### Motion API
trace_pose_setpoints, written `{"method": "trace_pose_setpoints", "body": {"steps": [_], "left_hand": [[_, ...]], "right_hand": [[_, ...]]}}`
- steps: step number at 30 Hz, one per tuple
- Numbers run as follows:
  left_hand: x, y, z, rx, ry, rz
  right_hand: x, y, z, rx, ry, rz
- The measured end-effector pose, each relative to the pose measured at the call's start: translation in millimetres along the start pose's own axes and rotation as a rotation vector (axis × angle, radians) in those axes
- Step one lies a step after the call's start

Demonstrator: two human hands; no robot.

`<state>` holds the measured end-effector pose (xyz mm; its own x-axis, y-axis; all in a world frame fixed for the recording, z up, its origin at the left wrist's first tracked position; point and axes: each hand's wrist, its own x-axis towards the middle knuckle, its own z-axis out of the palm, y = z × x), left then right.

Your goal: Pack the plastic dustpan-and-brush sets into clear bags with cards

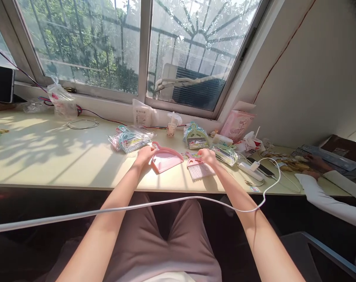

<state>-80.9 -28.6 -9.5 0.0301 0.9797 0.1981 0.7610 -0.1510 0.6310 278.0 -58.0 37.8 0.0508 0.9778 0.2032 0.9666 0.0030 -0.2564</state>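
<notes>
A pink dustpan point(166, 159) rests near the table's front edge, its handle toward the window. My left hand point(145, 154) is closed on its left side, by the handle. To its right, a small pink brush point(199, 169) with pale bristles points its bristles toward me. My right hand point(207, 156) is closed on the brush's right side. A small colourful card shows between dustpan and brush. Wrapped brush sets lie behind: a blue one point(133, 139) at left, a green one point(196, 137) behind the brush, and another point(225, 153) at right.
A white cable point(172, 200) crosses in front of my forearms to a power strip point(251, 171) beside a phone point(263, 168). Behind stand a cup point(171, 128) and a pink box point(237, 124). At the right, another person's hands and white sleeves point(319, 194) reach over the table.
</notes>
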Motion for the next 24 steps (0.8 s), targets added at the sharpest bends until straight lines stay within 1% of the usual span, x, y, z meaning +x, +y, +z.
{"method": "trace_pose_setpoints", "body": {"steps": [4,6,8,10,12,14,15,16,18,21,24], "left_hand": [[-1.5,-1.3,4.5,-0.01,-0.007,0.036],[0.2,-3.0,7.0,-0.093,0.006,0.026],[3.8,-4.2,8.5,-0.23,0.05,-0.002],[8.2,-4.2,9.0,-0.41,0.111,-0.03],[11.8,-3.0,9.3,-0.595,0.137,-0.031],[13.2,-0.8,9.4,-0.744,0.122,0.002],[12.8,0.4,9.4,-0.799,0.105,0.025],[11.8,1.7,9.2,-0.841,0.083,0.051],[7.8,4.5,8.3,-0.884,0.025,0.101],[-0.8,8.6,5.0,-0.854,-0.064,0.151],[-6.8,11.2,1.4,-0.875,-0.106,0.135]], "right_hand": [[0.2,3.3,4.5,-0.032,-0.096,-0.028],[0.5,5.8,4.1,-0.026,-0.12,-0.055],[0.5,8.8,-0.5,-0.013,-0.114,-0.064],[0.3,9.8,-8.8,0.084,-0.132,-0.094],[0.1,5.3,-17.4,0.333,-0.202,-0.166],[0.1,-7.3,-21.3,0.614,-0.268,-0.251],[0.3,-16.8,-20.4,0.692,-0.267,-0.282],[0.8,-28.1,-17.3,0.714,-0.243,-0.3],[2.6,-53.8,-6.0,0.693,-0.148,-0.329],[6.7,-91.1,15.8,0.572,0.006,-0.363],[7.4,-116.3,32.8,0.441,0.083,-0.335]]}}
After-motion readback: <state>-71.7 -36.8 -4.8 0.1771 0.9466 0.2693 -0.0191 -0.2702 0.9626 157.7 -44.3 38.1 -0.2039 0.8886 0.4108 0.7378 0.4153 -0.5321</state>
